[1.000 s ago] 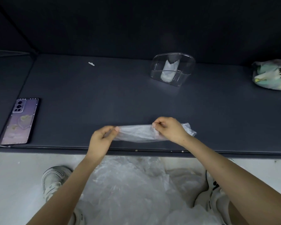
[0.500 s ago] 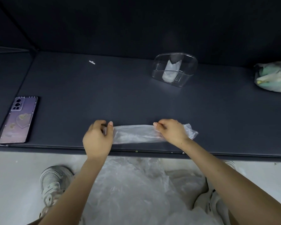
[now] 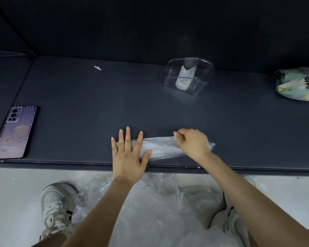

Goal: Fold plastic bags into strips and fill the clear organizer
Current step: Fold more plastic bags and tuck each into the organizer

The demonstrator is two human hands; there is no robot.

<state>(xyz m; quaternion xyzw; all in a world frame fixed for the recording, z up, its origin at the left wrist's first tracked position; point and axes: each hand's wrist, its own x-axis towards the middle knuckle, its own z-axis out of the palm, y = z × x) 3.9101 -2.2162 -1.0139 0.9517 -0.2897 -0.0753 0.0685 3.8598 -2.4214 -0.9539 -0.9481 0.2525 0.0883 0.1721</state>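
A clear plastic bag folded into a strip (image 3: 161,147) lies near the front edge of the dark table (image 3: 96,107). My left hand (image 3: 128,155) lies flat with fingers spread, pressing the strip's left end. My right hand (image 3: 193,143) pinches the strip's upper edge towards its right end, fingers curled. The clear organizer (image 3: 188,75) stands at the back of the table, right of centre, with one folded white bag (image 3: 185,77) upright inside it.
A purple phone (image 3: 14,132) lies face down at the table's left edge. A printed green and white bag (image 3: 298,84) sits at the far right. A heap of loose clear bags (image 3: 150,211) lies on my lap, between my white shoes (image 3: 55,202).
My left hand let go of its pinch on the strip's left end and opened flat on it. The strip now lies on the table. My right hand kept its grip.
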